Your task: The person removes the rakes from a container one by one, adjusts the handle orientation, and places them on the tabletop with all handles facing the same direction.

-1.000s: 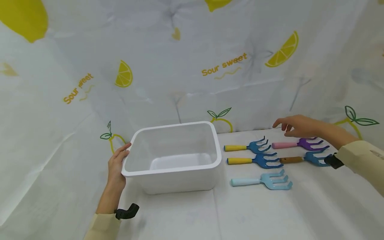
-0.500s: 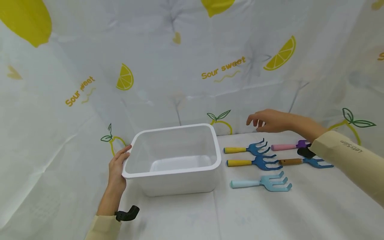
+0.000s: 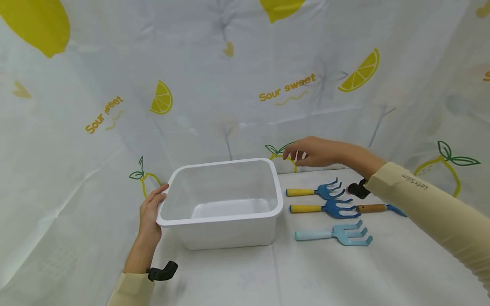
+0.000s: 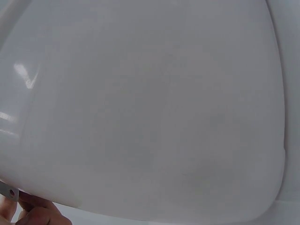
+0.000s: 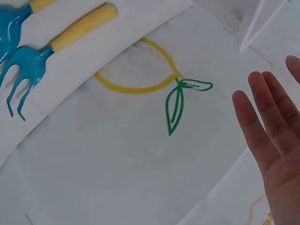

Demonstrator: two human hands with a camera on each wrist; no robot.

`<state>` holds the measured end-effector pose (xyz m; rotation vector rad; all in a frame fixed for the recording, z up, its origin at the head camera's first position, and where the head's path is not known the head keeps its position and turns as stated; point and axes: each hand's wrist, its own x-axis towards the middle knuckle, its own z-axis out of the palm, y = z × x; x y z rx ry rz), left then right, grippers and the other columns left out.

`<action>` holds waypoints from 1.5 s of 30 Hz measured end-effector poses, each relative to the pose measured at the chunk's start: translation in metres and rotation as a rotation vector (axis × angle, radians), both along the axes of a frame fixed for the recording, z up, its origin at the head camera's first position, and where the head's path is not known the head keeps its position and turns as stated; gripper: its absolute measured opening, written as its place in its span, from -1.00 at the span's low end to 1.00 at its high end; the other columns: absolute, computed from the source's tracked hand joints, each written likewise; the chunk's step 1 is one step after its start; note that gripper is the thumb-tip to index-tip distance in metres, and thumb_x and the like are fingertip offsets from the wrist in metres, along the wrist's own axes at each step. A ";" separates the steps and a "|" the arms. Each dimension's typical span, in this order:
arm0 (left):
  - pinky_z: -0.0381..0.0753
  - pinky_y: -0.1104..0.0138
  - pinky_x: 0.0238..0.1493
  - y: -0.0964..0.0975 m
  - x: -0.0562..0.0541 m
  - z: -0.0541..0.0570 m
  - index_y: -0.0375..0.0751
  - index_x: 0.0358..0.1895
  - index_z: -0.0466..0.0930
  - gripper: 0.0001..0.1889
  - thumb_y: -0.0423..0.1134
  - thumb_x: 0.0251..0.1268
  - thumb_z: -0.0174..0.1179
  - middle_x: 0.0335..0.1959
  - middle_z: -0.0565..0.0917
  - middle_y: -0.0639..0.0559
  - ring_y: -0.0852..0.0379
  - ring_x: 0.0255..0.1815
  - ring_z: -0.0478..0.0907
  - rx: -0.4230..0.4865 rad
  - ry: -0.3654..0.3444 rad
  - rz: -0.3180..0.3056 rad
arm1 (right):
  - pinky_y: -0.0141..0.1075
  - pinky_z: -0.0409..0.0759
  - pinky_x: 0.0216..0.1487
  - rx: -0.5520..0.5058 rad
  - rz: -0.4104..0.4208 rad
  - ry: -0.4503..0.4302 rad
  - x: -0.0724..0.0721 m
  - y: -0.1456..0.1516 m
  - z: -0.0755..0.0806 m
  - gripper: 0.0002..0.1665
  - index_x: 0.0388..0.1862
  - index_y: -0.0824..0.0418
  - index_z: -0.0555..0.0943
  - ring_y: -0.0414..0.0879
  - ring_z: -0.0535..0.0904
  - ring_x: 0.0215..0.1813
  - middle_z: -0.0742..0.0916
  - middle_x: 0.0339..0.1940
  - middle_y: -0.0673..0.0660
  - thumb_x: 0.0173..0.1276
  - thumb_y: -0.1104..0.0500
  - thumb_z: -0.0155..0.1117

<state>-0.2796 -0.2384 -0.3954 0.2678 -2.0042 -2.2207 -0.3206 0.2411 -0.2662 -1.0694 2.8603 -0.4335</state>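
Observation:
A white rectangular plastic tub (image 3: 229,236) stands on the table with its mouth up and nothing inside. My left hand (image 3: 149,217) holds its left rim; in the left wrist view the tub's wall (image 4: 154,112) fills most of the picture. My right hand (image 3: 317,152) is in the air to the right of the tub, holding nothing, fingers apart from any thing. Below and right of it lie small garden hand forks: two blue with yellow handles (image 3: 300,192), a light-blue one (image 3: 314,235) and a brown-handled one (image 3: 370,208). My right sleeve covers part of the brown-handled fork.
A white sheet (image 3: 191,114) with lemon prints hangs behind the table and at the sides. White cloth (image 3: 314,276) covers the table. A black wrist camera (image 3: 358,189) and my sleeve hide nearly all of the pink-handled fork.
My right hand has moved left in the air, from above the pink-handled fork towards the tub. My left hand and the tub stay in place; the forks have not moved.

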 end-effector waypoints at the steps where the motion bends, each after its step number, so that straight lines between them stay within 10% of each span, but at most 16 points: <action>1: 0.60 0.53 0.08 0.000 0.000 0.000 -0.08 0.50 0.43 -0.54 -0.16 0.64 -0.02 0.51 0.39 0.17 0.32 0.24 0.51 -0.003 0.001 -0.001 | -0.12 0.73 0.06 -0.005 0.015 0.000 -0.001 -0.004 0.001 -0.66 0.13 0.08 0.67 -0.06 0.68 -0.01 0.76 -0.03 0.05 0.43 0.31 0.29; 45: 0.63 0.50 0.05 -0.001 -0.002 -0.001 -0.09 0.49 0.44 -0.54 -0.19 0.63 -0.03 0.39 0.47 0.23 0.29 0.18 0.55 0.007 0.003 0.000 | -0.13 0.64 0.22 -0.036 0.244 -0.142 -0.026 -0.140 -0.005 -0.64 0.22 0.07 0.60 0.01 0.70 0.16 0.74 0.09 0.11 0.48 0.13 0.30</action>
